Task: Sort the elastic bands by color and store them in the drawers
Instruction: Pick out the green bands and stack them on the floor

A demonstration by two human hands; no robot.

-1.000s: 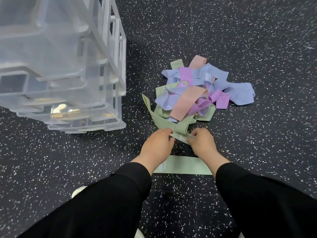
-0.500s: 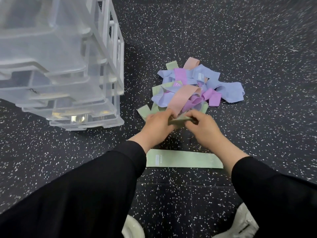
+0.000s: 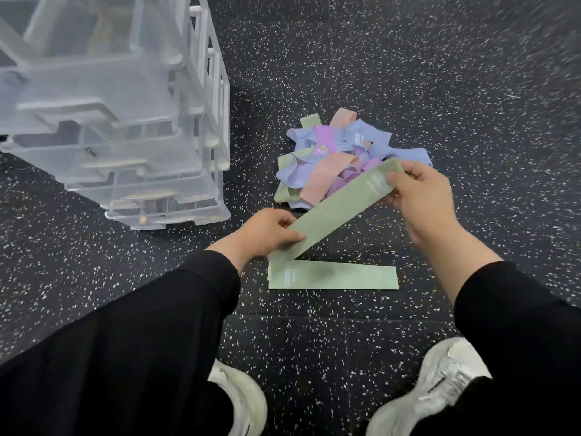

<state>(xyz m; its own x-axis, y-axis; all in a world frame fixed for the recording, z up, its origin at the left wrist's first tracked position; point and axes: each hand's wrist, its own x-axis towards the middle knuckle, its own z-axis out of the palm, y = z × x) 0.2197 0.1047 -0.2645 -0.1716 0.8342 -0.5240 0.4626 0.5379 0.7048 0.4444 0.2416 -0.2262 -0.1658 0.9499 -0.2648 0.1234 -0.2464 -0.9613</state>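
A green elastic band is stretched flat in the air between my two hands. My left hand pinches its lower end and my right hand pinches its upper end. Below it a second green band lies flat on the floor. Behind my hands sits a tangled pile of bands in blue, purple, pink and green. A clear plastic drawer unit stands on the floor to the left, with several drawers pulled out in steps.
The floor is dark rubber with white speckles. My two white shoes show at the bottom edge, near the flat green band. Black sleeves cover both forearms.
The green band was pulled out of the pile and lifted, then straightened between my hands. My right hand moved up and to the right. The view tilted down, showing my shoes.
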